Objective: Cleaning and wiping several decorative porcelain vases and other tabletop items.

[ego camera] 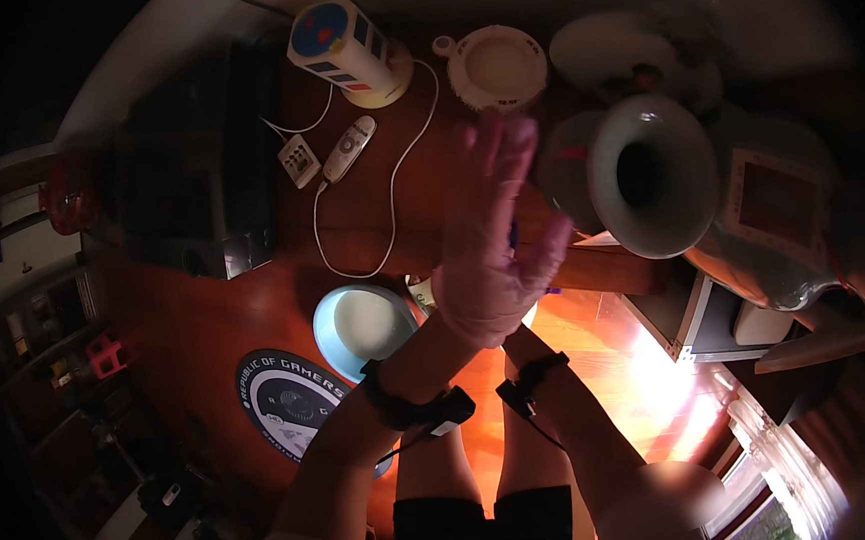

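My left hand (489, 273) reaches over the front edge of a reddish wooden cabinet (368, 214), back towards me, in what looks like a thin translucent glove. Its fingers point away, blurred by motion, with the thumb spread to the right; I see nothing held in it. My right forearm (555, 404) comes up from the right and crosses under the left wrist, so the right hand is hidden. Small blue-purple bits (554, 290) show beside the left hand, too little to name. Both wrists carry black straps with small devices. Beyond the fingertips lies a white scalloped dish (497, 66).
A tower power strip (349, 50), a remote control (350, 144), a small white charger (298, 160) and a looping white cable (394, 205) lie left. A flared vase (655, 232) and glass jar (809, 274) stand right. Below are a blue basin (324, 326) and round mat (255, 373).
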Available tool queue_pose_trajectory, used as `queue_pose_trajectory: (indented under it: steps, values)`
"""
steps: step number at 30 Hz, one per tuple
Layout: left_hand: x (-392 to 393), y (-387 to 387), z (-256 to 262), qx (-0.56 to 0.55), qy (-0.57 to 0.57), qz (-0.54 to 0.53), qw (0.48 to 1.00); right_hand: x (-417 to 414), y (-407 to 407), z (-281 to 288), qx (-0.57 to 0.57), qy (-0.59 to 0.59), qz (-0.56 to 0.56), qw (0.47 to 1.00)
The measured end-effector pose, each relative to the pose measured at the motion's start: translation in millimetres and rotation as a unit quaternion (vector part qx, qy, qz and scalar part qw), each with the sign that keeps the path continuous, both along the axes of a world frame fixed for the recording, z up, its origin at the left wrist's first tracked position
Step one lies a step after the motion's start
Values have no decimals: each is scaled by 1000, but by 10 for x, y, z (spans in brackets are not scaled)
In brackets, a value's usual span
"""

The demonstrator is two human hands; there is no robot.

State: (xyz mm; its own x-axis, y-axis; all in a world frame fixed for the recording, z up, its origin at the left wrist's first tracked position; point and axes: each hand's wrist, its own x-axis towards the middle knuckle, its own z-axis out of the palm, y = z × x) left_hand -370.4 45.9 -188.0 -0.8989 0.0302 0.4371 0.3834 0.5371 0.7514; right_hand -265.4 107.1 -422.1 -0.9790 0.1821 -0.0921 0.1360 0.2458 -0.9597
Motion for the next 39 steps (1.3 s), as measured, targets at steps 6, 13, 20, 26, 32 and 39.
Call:
queue_pose_trajectory:
  steps: [6,13,20,26,32,39]
  values:
    - [377,-1105,-1763,-25,-197,294,935,-1194,-287,108,404,60,252,877]
    - [-215,-1109,-1808,-44,-166,113,979,-486,-527,94,428,59,337,837]
    - [-385,-1506,-2062,-196,-378,122,897,-833,-453,142,389,55,249,885]
    - [-210,-1892,-1896,-87,-271,188,940,-1386,-928,161,462,12,123,878]
    - [-220,-2404,-1672,-128,-268,244,923,-559,-720,225,371,-2,368,852]
    - [-234,-2637,-1837,-158,-277,155,935,-1072,-869,249,358,-54,125,924]
